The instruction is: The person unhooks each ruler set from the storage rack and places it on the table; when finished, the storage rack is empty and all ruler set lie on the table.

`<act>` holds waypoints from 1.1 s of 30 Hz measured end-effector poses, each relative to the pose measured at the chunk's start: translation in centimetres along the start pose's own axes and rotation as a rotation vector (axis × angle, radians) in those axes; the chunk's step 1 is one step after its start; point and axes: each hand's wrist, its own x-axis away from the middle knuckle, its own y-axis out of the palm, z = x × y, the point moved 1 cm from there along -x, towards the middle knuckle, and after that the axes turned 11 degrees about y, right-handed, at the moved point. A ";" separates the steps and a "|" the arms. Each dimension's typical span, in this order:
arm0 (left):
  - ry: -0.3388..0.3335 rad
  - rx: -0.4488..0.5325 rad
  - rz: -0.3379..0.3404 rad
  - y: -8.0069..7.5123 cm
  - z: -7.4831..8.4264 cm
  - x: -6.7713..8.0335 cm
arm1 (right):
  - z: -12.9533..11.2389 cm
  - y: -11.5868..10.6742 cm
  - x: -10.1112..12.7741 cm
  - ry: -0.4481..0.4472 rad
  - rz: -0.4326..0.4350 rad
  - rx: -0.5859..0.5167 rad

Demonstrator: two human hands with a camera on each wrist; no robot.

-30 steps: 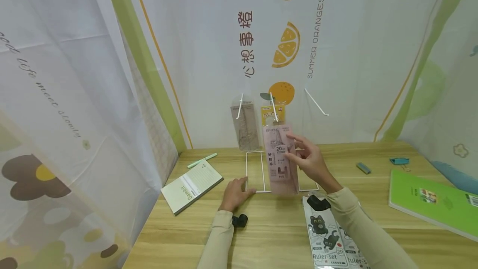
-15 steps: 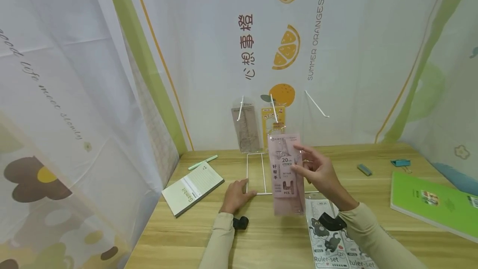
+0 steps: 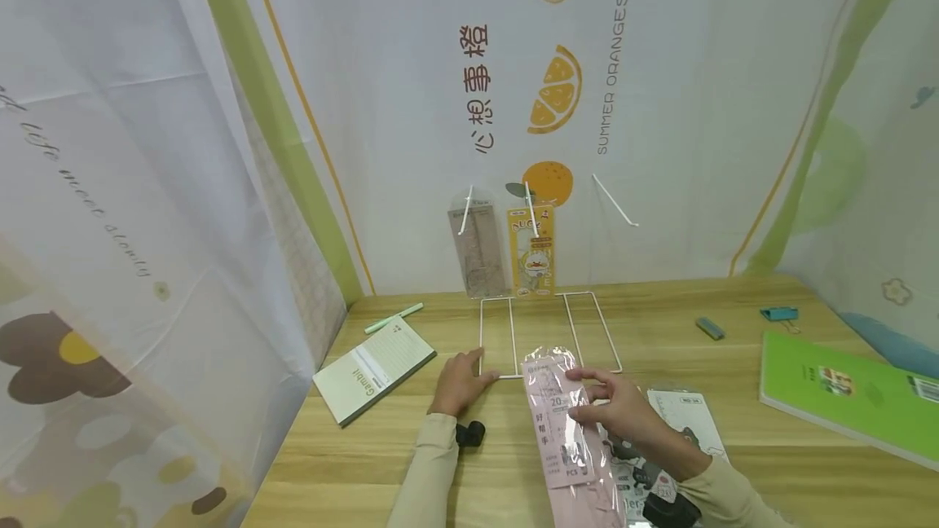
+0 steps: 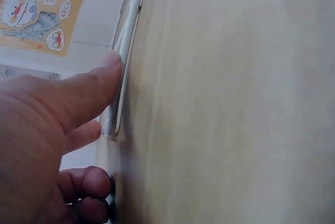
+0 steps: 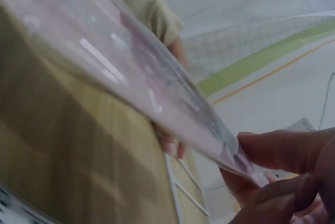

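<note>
pinching the pink pack (image 3: 577, 460) by its right edge at bottom centre of the frame, between thumb and fingers of the right hand (image 3: 622, 414). holding it at a tilt, clear flap (image 3: 553, 354) uppermost, in front of the cat packs (image 3: 689, 410) at lower right, well apart from the hooks. not seeing its lower end, cut off by the bottom edge.

pressing the left hand (image 3: 460, 385) lightly on the near left corner of the rack (image 3: 513, 332), with thumb and forefinger spreading along the white wire, close to the desk (image 3: 352, 463); probably steadying. seeing the grey pack (image 3: 482, 259) hanging on the left hook (image 3: 466, 210) and the yellow pack (image 3: 533, 255) on the middle hook (image 3: 531, 209), near the centre, but nothing on the right hook (image 3: 614, 200).

judging by the low hold, probably working on setting the pink pack down rather than hanging it. if so, calling next for lowering it flat beside or onto the cat packs, minding the slick film, then parting thumb and fingers. if hanging instead, calling for raising the flap to a hook tip while bracing the rack.
</note>
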 end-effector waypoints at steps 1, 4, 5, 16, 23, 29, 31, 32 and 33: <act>-0.007 0.000 -0.002 0.0 0.0 0.0 | 0.4 0.2 0.1 0.016 -0.013 -0.007; -0.018 -0.006 -0.005 0.0 0.1 -0.2 | 1.4 0.9 0.3 0.079 -0.018 -0.009; -0.021 -0.009 -0.007 -0.1 0.1 -0.3 | 1.6 1.1 0.3 0.104 -0.007 0.004; -0.040 -0.023 -0.029 -0.4 0.3 -0.7 | 3.6 1.9 0.3 0.171 0.077 0.056; -0.034 -0.027 -0.048 -0.4 0.2 -0.7 | 3.8 1.7 -0.1 0.162 0.241 0.282; -0.026 -0.027 -0.046 -0.4 0.2 -0.8 | 3.5 1.2 -0.4 0.090 0.273 0.500; -0.030 -0.025 -0.050 -0.4 0.1 -0.9 | 3.4 1.0 -0.4 0.073 0.265 0.546; -0.028 -0.028 -0.052 -0.4 0.1 -0.9 | 3.3 0.9 -0.4 0.060 0.261 0.566; -0.029 -0.026 -0.053 -0.4 0.1 -0.9 | 3.2 0.8 -0.4 0.049 0.255 0.580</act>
